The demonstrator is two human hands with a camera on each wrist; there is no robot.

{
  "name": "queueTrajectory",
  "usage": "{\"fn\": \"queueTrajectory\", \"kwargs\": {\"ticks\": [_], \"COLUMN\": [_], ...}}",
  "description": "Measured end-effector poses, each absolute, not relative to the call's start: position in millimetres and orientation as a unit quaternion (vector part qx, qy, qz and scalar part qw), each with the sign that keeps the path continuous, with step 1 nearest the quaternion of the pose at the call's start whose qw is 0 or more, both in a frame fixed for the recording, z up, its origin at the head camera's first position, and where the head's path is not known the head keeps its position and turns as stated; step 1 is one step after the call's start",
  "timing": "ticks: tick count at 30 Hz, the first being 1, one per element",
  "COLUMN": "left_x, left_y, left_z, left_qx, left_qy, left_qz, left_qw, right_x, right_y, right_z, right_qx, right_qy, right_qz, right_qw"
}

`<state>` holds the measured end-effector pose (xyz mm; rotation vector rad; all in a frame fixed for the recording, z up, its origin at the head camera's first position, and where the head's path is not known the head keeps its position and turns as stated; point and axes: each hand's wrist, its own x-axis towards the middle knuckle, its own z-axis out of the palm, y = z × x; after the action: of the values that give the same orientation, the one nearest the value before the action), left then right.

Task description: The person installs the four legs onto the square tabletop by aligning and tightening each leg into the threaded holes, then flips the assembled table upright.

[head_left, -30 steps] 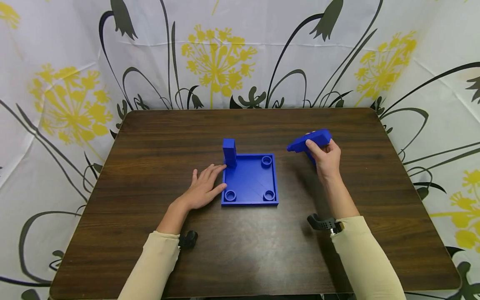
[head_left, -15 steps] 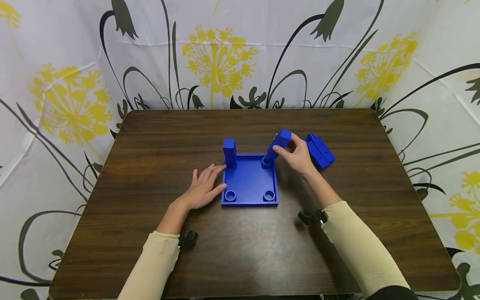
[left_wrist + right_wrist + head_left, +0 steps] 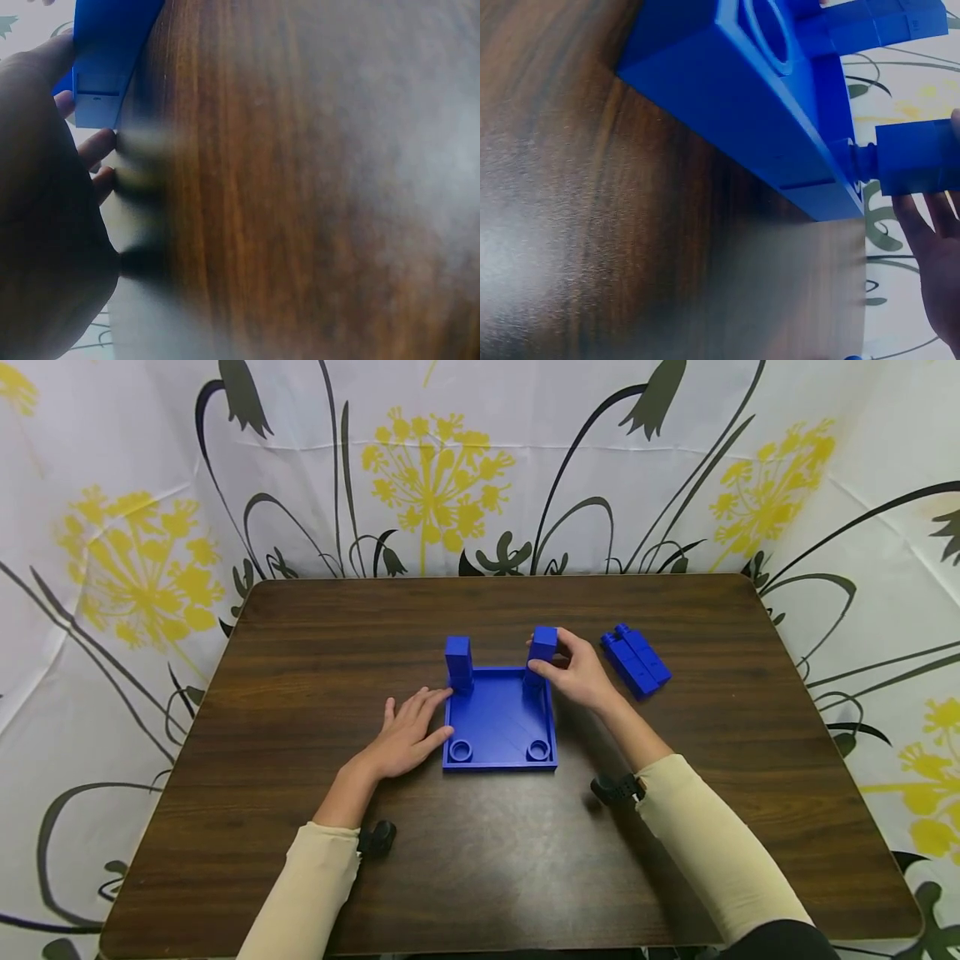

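Observation:
A square blue tray (image 3: 495,718) with raised rims lies on the table. One blue square leg (image 3: 459,665) stands upright in its far left corner. My right hand (image 3: 583,677) grips a second blue leg (image 3: 543,645) between thumb and fingers, upright over the far right corner. In the right wrist view, this leg's narrow round peg (image 3: 865,161) meets the corner socket, part of the peg still showing. Fingers spread, my left hand (image 3: 405,735) rests by the tray's left side, thumb and fingertips touching it; the left wrist view shows the tray wall (image 3: 97,97) against them.
Two more blue legs (image 3: 636,662) lie side by side on the table (image 3: 300,643), right of my right hand. Round sockets show in the tray's near left (image 3: 461,751) and near right (image 3: 537,751) corners. A flower-patterned cloth (image 3: 570,410) hangs behind the table's far edge.
My right hand has carried a leg leftward from the right side to the tray's far right corner, turning it from tilted to upright. The left hand has stayed in place.

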<state>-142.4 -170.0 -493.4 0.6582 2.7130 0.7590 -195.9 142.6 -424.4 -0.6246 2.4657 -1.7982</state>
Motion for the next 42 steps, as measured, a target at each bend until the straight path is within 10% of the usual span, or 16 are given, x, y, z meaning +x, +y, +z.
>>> {"fn": "queueTrajectory", "kwargs": {"ticks": [42], "left_x": [-142.9], "left_y": [-170.1], "left_z": [-495.4], "left_qx": [0.227], "left_qy": [0.931], "left_qz": [0.260], "left_qw": [0.119], "right_x": [-215.6], "right_y": [161.1], "right_z": [-434.0], "right_qx": [-0.251], "right_qy": [0.791], "right_qz": [-0.542], "right_qw": [0.134]}}
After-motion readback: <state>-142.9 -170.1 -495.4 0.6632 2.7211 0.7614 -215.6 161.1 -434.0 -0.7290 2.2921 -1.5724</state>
